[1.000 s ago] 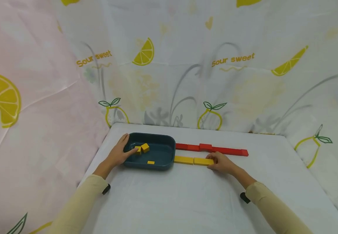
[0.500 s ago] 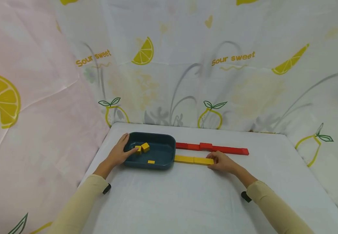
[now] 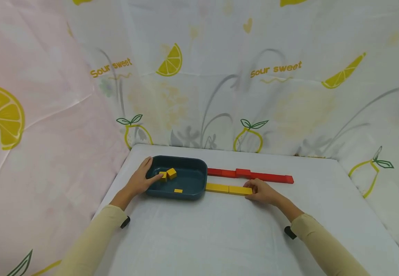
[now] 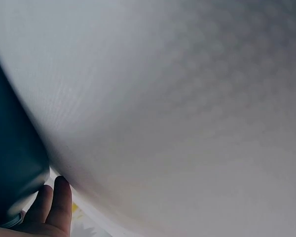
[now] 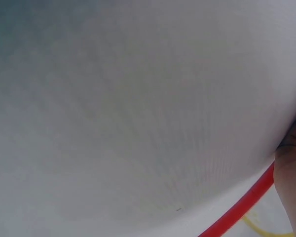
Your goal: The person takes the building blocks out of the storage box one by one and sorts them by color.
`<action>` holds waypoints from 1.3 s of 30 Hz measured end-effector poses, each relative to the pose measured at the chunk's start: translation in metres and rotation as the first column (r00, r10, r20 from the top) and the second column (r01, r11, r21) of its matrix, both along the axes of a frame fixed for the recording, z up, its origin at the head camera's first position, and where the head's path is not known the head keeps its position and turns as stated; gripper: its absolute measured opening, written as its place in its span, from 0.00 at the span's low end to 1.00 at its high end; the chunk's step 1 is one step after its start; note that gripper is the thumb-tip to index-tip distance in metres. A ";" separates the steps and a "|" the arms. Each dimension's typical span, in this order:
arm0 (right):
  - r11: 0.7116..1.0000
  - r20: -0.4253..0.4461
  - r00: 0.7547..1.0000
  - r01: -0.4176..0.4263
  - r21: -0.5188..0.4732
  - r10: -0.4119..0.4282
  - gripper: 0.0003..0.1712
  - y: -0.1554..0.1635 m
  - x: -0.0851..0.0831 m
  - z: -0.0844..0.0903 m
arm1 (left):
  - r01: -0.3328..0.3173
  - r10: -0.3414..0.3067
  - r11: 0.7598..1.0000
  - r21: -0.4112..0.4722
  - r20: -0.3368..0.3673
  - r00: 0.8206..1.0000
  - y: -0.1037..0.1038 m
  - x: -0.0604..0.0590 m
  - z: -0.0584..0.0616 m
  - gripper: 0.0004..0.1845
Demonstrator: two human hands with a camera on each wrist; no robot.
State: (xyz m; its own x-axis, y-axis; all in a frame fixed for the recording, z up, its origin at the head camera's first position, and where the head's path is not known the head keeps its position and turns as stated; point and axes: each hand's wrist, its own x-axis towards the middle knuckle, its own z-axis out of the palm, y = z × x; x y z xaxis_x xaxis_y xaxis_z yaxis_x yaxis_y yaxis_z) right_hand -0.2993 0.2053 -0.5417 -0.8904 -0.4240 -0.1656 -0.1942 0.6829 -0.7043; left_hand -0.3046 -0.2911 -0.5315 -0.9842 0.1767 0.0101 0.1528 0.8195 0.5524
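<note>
A dark blue-green rectangular tray (image 3: pixel 190 178) stands on the white table. My left hand (image 3: pixel 138 182) holds its left end, thumb over the rim beside two yellow cubes (image 3: pixel 171 173) and fingers along the outside wall. In the left wrist view those fingers (image 4: pixel 59 202) lie against the tray's side. A flat yellow piece (image 3: pixel 178 191) also lies in the tray. Two long yellow blocks (image 3: pixel 217 188) form a row from the tray's right side. My right hand (image 3: pixel 263 191) pinches the far right end of the outer yellow block (image 3: pixel 238 190) between thumb and fingers.
Behind the yellow row runs a line of red blocks (image 3: pixel 268 177), starting at the tray's right wall; one piece (image 3: pixel 243 173) stands higher than the others. A lemon-print cloth (image 3: pixel 199 96) hangs behind the table (image 3: pixel 199 237).
The small gap between the two yellow blocks has narrowed to a thin line. Both hands stay at nearly the same spots.
</note>
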 end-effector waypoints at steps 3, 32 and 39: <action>1.000 -0.002 1.000 0.000 0.002 0.000 0.20 -0.001 0.000 0.000 | -0.003 0.003 1.000 0.002 0.004 1.000 -0.001 0.000 0.000 0.54; 1.000 -0.016 1.000 0.009 0.017 -0.008 0.20 -0.002 0.002 -0.002 | -0.016 0.016 1.000 -0.004 0.010 1.000 0.002 0.000 -0.001 0.54; 0.999 -0.028 0.999 0.017 0.031 -0.016 0.20 -0.002 0.000 -0.005 | -0.016 0.016 1.000 -0.005 0.010 1.000 0.001 0.000 0.000 0.54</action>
